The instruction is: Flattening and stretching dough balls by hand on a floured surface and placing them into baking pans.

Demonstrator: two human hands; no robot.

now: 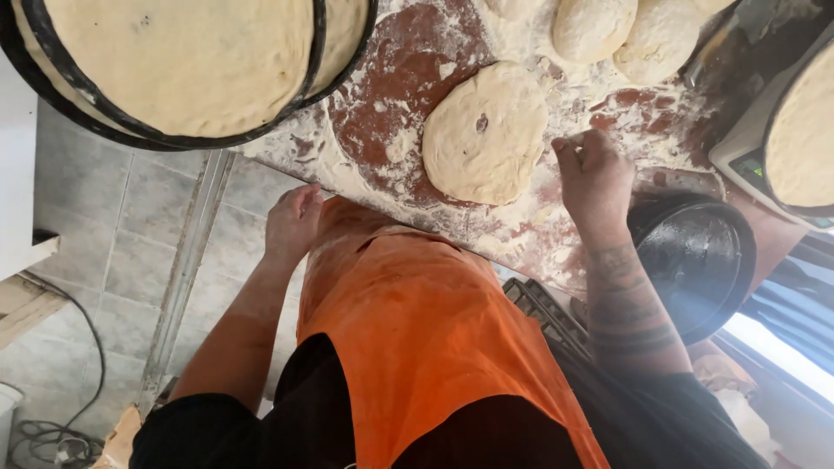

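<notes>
A flattened round of dough point(485, 132) lies on the floured reddish worktop point(395, 82). My right hand point(594, 178) hovers just right of it, fingers pinched together with flour on them; whether it holds anything I cannot tell. My left hand point(293, 221) rests by the worktop's near edge, fingers loosely curled, holding nothing. An orange apron point(426, 330) covers my front.
Stacked black round pans with flat dough point(182, 61) sit at the upper left. Several dough balls point(625, 30) lie at the top right. Another pan of dough point(804, 139) rests on a scale at the right. An empty black pan point(695, 260) sits below. Grey tiled floor point(104, 226) with cables lies left.
</notes>
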